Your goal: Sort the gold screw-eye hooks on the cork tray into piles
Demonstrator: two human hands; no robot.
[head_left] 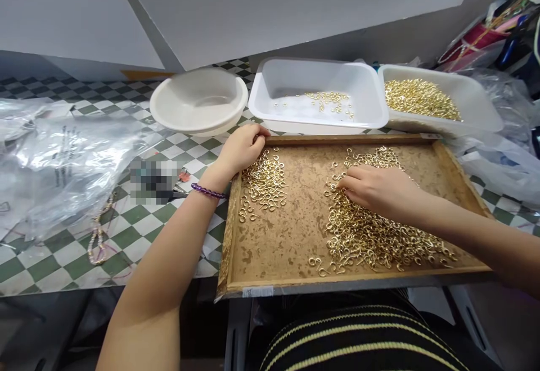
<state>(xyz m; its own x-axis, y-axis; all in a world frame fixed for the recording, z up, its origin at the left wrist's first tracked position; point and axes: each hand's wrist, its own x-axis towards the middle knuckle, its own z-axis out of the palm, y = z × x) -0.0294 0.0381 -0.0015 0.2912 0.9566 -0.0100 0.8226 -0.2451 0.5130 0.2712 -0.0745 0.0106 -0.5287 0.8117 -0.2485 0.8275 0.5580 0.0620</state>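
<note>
Nearest the camera, a dark garment with pale yellow stripes (350, 337) covers the person's body at the lower edge. The right hand (375, 188) dips into the upper left part of a larger pile of small gold hooks (371, 236); its grip is bunched, thumb and fingers bent close, but whether it pinches a hook cannot be told. The left hand (242, 149) curls at the far left corner of a wooden tray (295, 236), beside a smaller pile of gold hooks (268, 185); its fingers are bent, and what they hold is hidden. A purple bead bracelet (207, 191) circles the left wrist. Both piles lie inside the tray, with a bare strip between them. Beyond its far rim stand, from left to right, a round basin (200, 126), a white tub (316, 125) with scattered gold pieces, and a translucent tub (476, 107) heaped with more. Left of the tray, clear plastic bags (76, 157) and a beaded strand (97, 241) lie on the checkered table (63, 264).
</note>
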